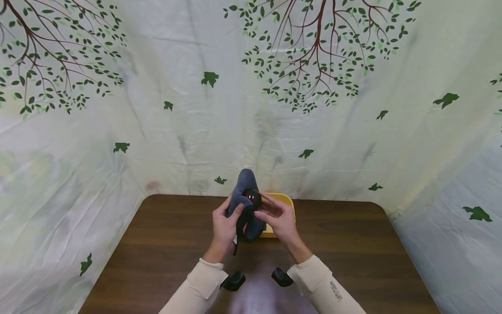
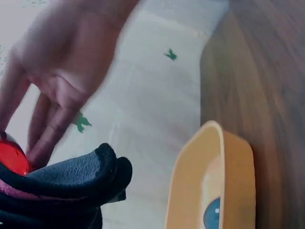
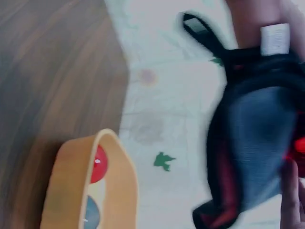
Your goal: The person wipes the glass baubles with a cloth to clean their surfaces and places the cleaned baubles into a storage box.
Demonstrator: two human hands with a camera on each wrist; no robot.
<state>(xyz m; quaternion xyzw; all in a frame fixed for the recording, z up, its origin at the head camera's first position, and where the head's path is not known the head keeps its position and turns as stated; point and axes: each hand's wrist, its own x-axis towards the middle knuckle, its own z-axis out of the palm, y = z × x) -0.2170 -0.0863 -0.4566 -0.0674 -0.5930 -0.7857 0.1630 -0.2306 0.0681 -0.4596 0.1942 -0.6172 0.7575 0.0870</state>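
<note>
My left hand (image 1: 224, 224) grips a dark grey-blue oven mitt (image 1: 245, 179) with black edging, a pinkish lining and a hanging loop (image 3: 204, 31). A shiny round ball (image 1: 254, 197) sits at the mitt's fold; it looks dark in the head view and red in both wrist views. My right hand (image 1: 280, 216) pinches this ball between fingertips and thumb. In the left wrist view the right hand's fingers reach down to the red ball (image 2: 13, 157), partly cut off by the frame edge. The mitt hides part of the ball.
Behind the hands stands a yellow bin (image 1: 292, 209) on the brown wooden table (image 1: 337, 235). Inside it lie a red ball (image 3: 99, 164) and a grey-blue ball (image 3: 91, 212). A pale leaf-print curtain (image 1: 251, 109) hangs behind the table. Black wrist devices (image 1: 234, 281) sit under the sleeves.
</note>
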